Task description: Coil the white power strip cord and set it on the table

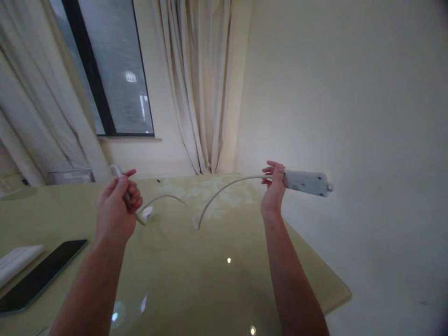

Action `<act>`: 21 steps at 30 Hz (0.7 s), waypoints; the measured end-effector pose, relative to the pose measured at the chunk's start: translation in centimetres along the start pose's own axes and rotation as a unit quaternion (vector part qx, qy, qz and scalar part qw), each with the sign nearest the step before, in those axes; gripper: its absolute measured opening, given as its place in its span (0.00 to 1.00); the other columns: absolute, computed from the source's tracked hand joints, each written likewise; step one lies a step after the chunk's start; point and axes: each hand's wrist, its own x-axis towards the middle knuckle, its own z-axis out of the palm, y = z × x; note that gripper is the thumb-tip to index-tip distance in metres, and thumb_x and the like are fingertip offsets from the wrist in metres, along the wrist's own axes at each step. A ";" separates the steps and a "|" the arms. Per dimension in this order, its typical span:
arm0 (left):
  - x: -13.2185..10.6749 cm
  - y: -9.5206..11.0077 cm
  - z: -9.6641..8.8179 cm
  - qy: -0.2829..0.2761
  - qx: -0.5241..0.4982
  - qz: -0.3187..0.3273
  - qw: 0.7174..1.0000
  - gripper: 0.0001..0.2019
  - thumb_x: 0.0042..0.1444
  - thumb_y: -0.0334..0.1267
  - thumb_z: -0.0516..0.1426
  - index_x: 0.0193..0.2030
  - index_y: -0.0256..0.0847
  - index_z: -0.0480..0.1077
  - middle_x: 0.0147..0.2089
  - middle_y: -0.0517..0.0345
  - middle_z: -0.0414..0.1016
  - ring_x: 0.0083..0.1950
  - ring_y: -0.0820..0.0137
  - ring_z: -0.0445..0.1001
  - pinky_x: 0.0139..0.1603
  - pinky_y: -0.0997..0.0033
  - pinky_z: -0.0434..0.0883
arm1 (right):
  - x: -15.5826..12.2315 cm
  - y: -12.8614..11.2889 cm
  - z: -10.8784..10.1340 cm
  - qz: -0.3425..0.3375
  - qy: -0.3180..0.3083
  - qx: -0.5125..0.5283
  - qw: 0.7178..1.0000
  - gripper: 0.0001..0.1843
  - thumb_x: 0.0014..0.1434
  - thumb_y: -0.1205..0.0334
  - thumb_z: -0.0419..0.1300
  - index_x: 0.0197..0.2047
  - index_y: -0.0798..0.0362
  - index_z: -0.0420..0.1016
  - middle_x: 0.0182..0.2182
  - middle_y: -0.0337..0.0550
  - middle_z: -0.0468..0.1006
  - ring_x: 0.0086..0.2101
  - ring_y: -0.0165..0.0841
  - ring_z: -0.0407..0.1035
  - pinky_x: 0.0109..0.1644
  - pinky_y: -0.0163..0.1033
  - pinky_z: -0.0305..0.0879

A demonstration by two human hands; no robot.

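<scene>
My right hand (273, 186) grips one end of a white power strip (306, 182), held out level above the table's right edge, its far end pointing right. From that end a pale power cord (224, 187) arcs left, dips to a sharp bend over the table and rises again toward my other hand. My left hand (121, 200) is closed around a bundled part of the cord, with a loop sticking out above the fingers. Just right of the left hand, a small white piece (147, 213), perhaps the plug, shows by the cord.
The glossy yellow-green table (189, 289) reaches to the wall (343, 93). At left lie a dark flat tablet-like slab (45, 273) and a white object (19, 261). Behind are curtains (199, 84), a window (115, 60) and a grey framed thing (71, 176).
</scene>
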 end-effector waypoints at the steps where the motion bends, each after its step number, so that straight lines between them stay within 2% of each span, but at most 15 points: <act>1: -0.1 -0.4 -0.3 -0.020 0.018 -0.019 0.999 0.14 0.53 0.37 0.66 0.47 0.36 0.76 0.24 0.68 0.61 0.19 0.79 0.54 0.16 0.78 0.49 | -0.1 0.7 -0.5 0.054 -0.011 0.021 0.998 0.33 0.65 0.29 0.53 0.45 0.52 0.77 0.31 0.39 0.75 0.26 0.28 0.65 0.29 0.34 0.60; 3: -0.5 -1.5 -0.9 -0.035 0.071 -0.059 0.995 0.19 0.50 0.42 0.68 0.47 0.36 0.77 0.25 0.68 0.61 0.19 0.80 0.54 0.16 0.80 0.49 | -0.7 2.1 -1.6 0.194 -0.047 0.081 0.977 0.35 0.63 0.26 0.52 0.44 0.52 0.76 0.25 0.38 0.74 0.20 0.27 0.62 0.23 0.34 0.56; 5: -1.3 -2.7 -1.7 -0.032 0.134 -0.087 0.987 0.21 0.49 0.48 0.68 0.46 0.37 0.77 0.26 0.68 0.60 0.19 0.81 0.53 0.17 0.81 0.48 | -1.8 3.5 -2.3 0.324 -0.085 0.131 0.933 0.27 0.61 0.33 0.61 0.40 0.51 0.75 0.22 0.37 0.74 0.20 0.28 0.64 0.24 0.33 0.60; 7: -2.5 -3.9 -2.5 -0.038 0.196 -0.091 0.976 0.25 0.49 0.55 0.67 0.47 0.38 0.77 0.26 0.68 0.59 0.20 0.80 0.53 0.19 0.80 0.49 | -3.2 4.8 -2.7 0.414 -0.113 0.134 0.893 0.18 0.58 0.45 0.67 0.36 0.51 0.73 0.20 0.36 0.74 0.21 0.29 0.68 0.25 0.32 0.65; 9: -4.1 -5.2 -3.1 -0.079 0.256 -0.093 0.959 0.29 0.50 0.61 0.64 0.50 0.38 0.77 0.27 0.67 0.60 0.22 0.78 0.56 0.21 0.79 0.52 | -4.8 5.8 -2.6 0.461 -0.133 0.113 0.870 0.15 0.56 0.52 0.69 0.31 0.51 0.70 0.21 0.37 0.76 0.21 0.28 0.70 0.26 0.32 0.66; 11: -5.8 -6.8 -3.7 -0.145 0.340 -0.076 0.926 0.29 0.54 0.63 0.61 0.50 0.39 0.78 0.27 0.64 0.64 0.24 0.73 0.61 0.24 0.75 0.57 | -6.4 6.5 -2.2 0.476 -0.157 0.100 0.859 0.14 0.53 0.55 0.70 0.31 0.52 0.69 0.21 0.39 0.77 0.19 0.27 0.68 0.23 0.31 0.64; 14: -7.9 -9.7 -4.5 -0.252 0.458 -0.022 0.852 0.24 0.61 0.56 0.54 0.49 0.40 0.80 0.27 0.58 0.71 0.30 0.64 0.71 0.33 0.66 0.68 | -8.4 7.3 -1.9 0.476 -0.195 0.090 0.853 0.17 0.50 0.54 0.72 0.35 0.55 0.73 0.17 0.32 0.70 0.14 0.23 0.56 0.17 0.28 0.49; 15: -8.4 -10.7 -4.8 -0.274 0.483 -0.013 0.832 0.23 0.64 0.53 0.52 0.51 0.40 0.80 0.29 0.55 0.74 0.32 0.61 0.73 0.36 0.63 0.71 | -8.8 7.6 -2.0 0.466 -0.213 0.086 0.855 0.19 0.51 0.51 0.72 0.37 0.55 0.74 0.16 0.29 0.67 0.13 0.22 0.52 0.17 0.27 0.45; 17: -9.0 -12.3 -5.3 -0.317 0.524 0.008 0.790 0.22 0.66 0.47 0.50 0.54 0.40 0.80 0.41 0.47 0.81 0.43 0.57 0.78 0.48 0.59 0.73 | -9.3 8.1 -2.5 0.429 -0.261 0.061 0.863 0.23 0.53 0.45 0.70 0.40 0.56 0.76 0.16 0.24 0.61 0.14 0.21 0.48 0.17 0.27 0.41; 19: -9.4 -13.1 -5.7 -0.349 0.588 0.028 0.729 0.19 0.66 0.40 0.50 0.55 0.43 0.80 0.50 0.44 0.81 0.54 0.55 0.77 0.58 0.57 0.71 | -9.1 8.7 -3.4 0.370 -0.303 -0.005 0.878 0.25 0.56 0.39 0.67 0.39 0.55 0.77 0.16 0.24 0.57 0.16 0.22 0.47 0.19 0.29 0.43; 21: -9.5 -13.1 -6.2 -0.359 0.674 0.044 0.644 0.19 0.65 0.34 0.51 0.54 0.47 0.81 0.54 0.44 0.79 0.59 0.53 0.75 0.61 0.54 0.68 | -8.7 9.4 -4.3 0.295 -0.310 -0.101 0.898 0.24 0.57 0.38 0.64 0.35 0.54 0.78 0.16 0.26 0.56 0.18 0.26 0.49 0.22 0.33 0.46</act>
